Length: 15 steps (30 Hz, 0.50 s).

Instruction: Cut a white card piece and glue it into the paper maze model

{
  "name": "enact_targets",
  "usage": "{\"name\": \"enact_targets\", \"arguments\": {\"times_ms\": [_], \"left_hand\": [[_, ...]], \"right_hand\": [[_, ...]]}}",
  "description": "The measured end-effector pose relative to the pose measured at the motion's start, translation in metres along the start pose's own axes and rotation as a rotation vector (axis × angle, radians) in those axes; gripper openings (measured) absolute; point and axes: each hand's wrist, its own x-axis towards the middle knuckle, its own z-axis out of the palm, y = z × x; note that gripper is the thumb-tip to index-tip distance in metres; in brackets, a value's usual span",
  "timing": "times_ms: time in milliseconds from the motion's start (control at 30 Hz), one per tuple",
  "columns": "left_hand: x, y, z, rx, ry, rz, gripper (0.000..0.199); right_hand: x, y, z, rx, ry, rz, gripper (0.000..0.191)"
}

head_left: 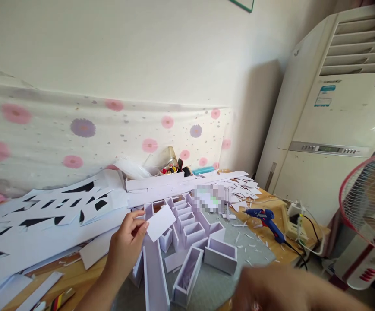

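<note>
My left hand (130, 235) pinches a small white rectangle of card (161, 222) between thumb and fingers, above a group of white card boxes. Several narrow open-topped boxes stand in a row beneath it, one of them a small box (193, 233). Nearer to me are a long open box (187, 274), a wider box (220, 255) and a long white channel-shaped piece (155, 272). At the lower right, my right hand (261, 287) is blurred and its fingers are hidden; whether it holds anything does not show.
A blue hot glue gun (268, 222) lies on the wooden table (268, 198), beside a power strip (295, 226). White scraps (242, 190) pile up behind. Cut card sheets (61, 211) cover the left. A grey mat (252, 248) lies beneath the boxes. A fan (368, 207) stands right.
</note>
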Motion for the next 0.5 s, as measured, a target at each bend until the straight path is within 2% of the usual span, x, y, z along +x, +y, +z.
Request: {"name": "enact_targets", "arguments": {"times_ms": [33, 100, 133, 200, 267, 367, 500], "left_hand": [[-0.001, 0.001, 0.000, 0.007, 0.008, -0.007, 0.029], [-0.004, 0.001, 0.001, 0.017, 0.032, -0.023, 0.029], [-0.005, 0.000, 0.002, 0.019, 0.044, -0.033, 0.029], [-0.005, -0.004, 0.001, 0.027, 0.061, -0.059, 0.028], [-0.005, -0.012, 0.000, 0.040, 0.071, -0.096, 0.029], [-0.004, -0.028, -0.002, 0.010, 0.082, -0.178, 0.037], [-0.005, -0.045, -0.001, -0.101, 0.061, -0.271, 0.046]], "right_hand": [[0.011, -0.006, -0.027, -0.032, 0.024, -0.021, 0.022], [0.045, -0.015, -0.080, -0.243, 0.333, 0.051, 0.017], [0.068, -0.017, -0.103, -0.301, 0.441, 0.098, 0.018], [0.119, -0.012, -0.144, -0.372, 0.559, 0.165, 0.023], [0.171, 0.000, -0.174, -0.444, 0.613, 0.205, 0.020], [0.238, 0.023, -0.207, -0.533, 0.624, 0.273, 0.027], [0.294, 0.047, -0.235, -0.611, 0.600, 0.376, 0.030]]}}
